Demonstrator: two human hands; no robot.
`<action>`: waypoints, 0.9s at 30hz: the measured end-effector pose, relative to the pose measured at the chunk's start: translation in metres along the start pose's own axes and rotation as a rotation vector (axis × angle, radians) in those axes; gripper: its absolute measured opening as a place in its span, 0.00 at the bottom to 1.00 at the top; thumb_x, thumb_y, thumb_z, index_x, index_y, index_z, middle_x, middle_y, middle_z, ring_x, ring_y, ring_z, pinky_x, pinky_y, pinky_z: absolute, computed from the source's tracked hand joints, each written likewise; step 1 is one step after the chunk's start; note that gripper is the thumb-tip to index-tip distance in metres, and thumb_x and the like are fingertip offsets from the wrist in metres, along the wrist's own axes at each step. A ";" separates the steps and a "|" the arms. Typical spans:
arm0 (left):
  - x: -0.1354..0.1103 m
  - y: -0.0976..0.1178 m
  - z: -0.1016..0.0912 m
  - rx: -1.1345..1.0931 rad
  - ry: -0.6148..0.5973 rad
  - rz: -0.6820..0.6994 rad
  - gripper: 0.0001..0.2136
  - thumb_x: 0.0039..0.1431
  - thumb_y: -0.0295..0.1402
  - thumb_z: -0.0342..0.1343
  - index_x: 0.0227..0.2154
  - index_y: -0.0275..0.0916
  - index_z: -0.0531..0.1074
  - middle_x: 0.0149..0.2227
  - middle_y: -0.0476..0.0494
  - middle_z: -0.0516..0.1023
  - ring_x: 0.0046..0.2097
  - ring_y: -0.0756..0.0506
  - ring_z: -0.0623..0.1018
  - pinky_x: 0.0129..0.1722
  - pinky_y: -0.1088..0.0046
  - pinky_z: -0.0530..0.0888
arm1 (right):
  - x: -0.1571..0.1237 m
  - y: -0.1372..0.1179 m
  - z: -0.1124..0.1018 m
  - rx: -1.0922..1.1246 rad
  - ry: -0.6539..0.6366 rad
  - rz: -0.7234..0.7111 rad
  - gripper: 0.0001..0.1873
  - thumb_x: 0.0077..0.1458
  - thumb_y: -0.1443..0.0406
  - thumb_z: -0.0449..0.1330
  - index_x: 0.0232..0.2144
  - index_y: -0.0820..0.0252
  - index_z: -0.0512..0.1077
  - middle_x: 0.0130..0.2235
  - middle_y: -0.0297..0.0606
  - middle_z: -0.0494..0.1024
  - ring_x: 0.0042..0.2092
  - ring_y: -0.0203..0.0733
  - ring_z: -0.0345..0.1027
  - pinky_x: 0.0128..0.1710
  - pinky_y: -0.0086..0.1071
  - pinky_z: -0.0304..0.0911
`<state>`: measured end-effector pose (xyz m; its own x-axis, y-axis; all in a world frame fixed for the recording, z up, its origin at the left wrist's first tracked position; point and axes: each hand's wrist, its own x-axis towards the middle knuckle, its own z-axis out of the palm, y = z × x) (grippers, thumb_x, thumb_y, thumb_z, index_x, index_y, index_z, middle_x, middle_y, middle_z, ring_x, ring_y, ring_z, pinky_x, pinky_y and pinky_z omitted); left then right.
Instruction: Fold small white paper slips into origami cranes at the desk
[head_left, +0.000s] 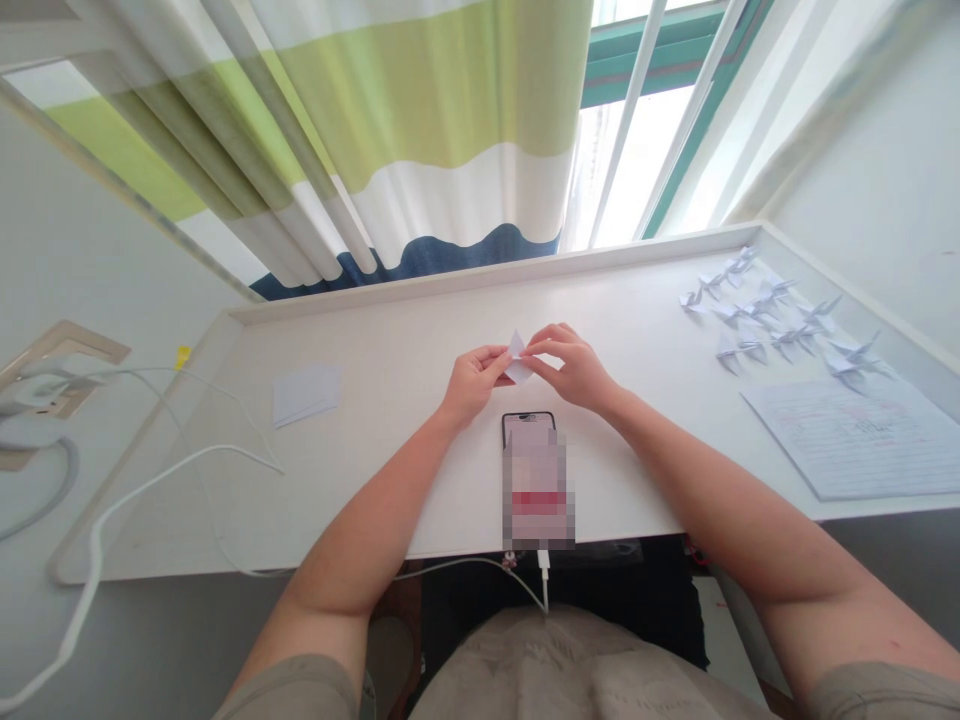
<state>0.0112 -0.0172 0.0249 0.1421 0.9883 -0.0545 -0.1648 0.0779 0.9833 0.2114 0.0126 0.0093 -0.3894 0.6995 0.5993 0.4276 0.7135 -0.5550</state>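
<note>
A small folded piece of white paper (517, 358) is pinched between both hands just above the middle of the white table (390, 480). My left hand (474, 380) grips its left side with curled fingers. My right hand (571, 365) pinches its right side and top with thumb and fingertips. A phone (537, 480) lies flat on the table just below the hands, with a white cable plugged into its near end.
Several folded paper cranes (772, 320) stand at the far right. A lined sheet (855, 435) lies at the right edge. A small stack of white paper squares (306, 393) sits at left. White cables (150, 480) trail over the left side. A striped curtain (390, 130) hangs behind.
</note>
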 end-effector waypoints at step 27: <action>0.007 0.006 -0.015 -0.126 -0.022 -0.235 0.08 0.58 0.33 0.67 0.36 0.32 0.81 0.35 0.39 0.85 0.35 0.46 0.83 0.51 0.59 0.82 | 0.002 -0.016 -0.007 -0.297 -0.296 -0.286 0.16 0.72 0.70 0.52 0.41 0.50 0.78 0.43 0.38 0.84 0.45 0.46 0.76 0.51 0.47 0.70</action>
<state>-0.0030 -0.0076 0.0277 0.2115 0.9384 -0.2732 -0.2450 0.3215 0.9147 0.2095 0.0023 0.0239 -0.7207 0.4902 0.4903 0.4670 0.8659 -0.1792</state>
